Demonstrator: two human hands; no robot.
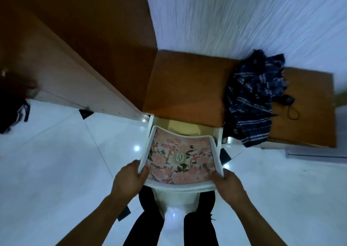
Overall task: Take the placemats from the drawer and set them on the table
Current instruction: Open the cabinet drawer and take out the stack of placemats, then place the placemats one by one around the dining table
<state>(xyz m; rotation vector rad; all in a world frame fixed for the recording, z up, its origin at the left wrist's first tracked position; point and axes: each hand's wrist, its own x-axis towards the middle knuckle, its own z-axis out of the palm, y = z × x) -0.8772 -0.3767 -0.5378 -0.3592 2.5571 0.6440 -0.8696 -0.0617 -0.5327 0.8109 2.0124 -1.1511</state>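
A stack of placemats (pixel 180 159) with a pink floral print and white undersides bows into a U over the open white drawer (pixel 180 186). My left hand (pixel 129 178) grips the stack's near left corner. My right hand (pixel 228 184) grips its near right corner. The side edges curl upward, and the far edge hangs above the drawer's yellowish inside (pixel 180 126). The drawer sticks out from a low brown cabinet (pixel 187 88) toward my legs.
A dark blue striped cloth (pixel 251 103) and a small black corded object (pixel 288 101) lie on the cabinet top at right. A tall brown cupboard (pixel 75 48) stands at left. White glossy floor tiles (pixel 56 170) surround me; a white wall (pixel 244 16) is behind.
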